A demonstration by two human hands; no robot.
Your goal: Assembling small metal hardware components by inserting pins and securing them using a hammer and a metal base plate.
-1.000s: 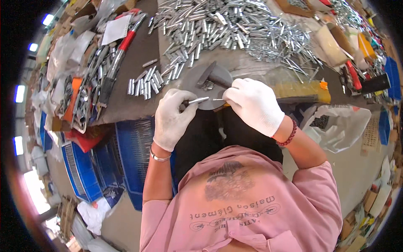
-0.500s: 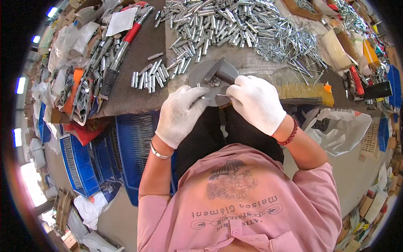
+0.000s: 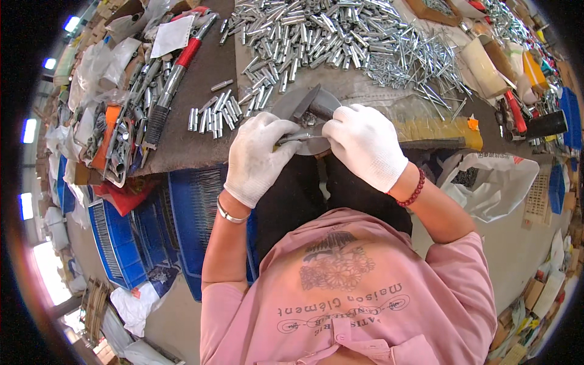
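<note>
My left hand [image 3: 261,149], in a white knit glove, is closed around a small metal tube [image 3: 296,139] that lies crosswise between thumb and fingers. My right hand [image 3: 366,143], gloved the same way, pinches a thin metal pin, now mostly hidden by the fingers, close to the tube's right end. Whether the pin sits inside the tube I cannot tell. Just beyond both hands is a round grey metal plate [image 3: 286,108]. A hammer [image 3: 308,101] rests on it, its dark handle reaching toward my right hand.
A large heap of metal tubes [image 3: 304,39] covers the far bench, with thin pins [image 3: 417,61] at its right. A smaller tube group [image 3: 216,114] lies left. Tools and a red-handled bar [image 3: 182,64] crowd the left edge. Blue crates [image 3: 194,213] stand below.
The tube in my left hand has turned from roughly upright to crosswise. My right hand has come slightly left, bringing the pin up to the tube.
</note>
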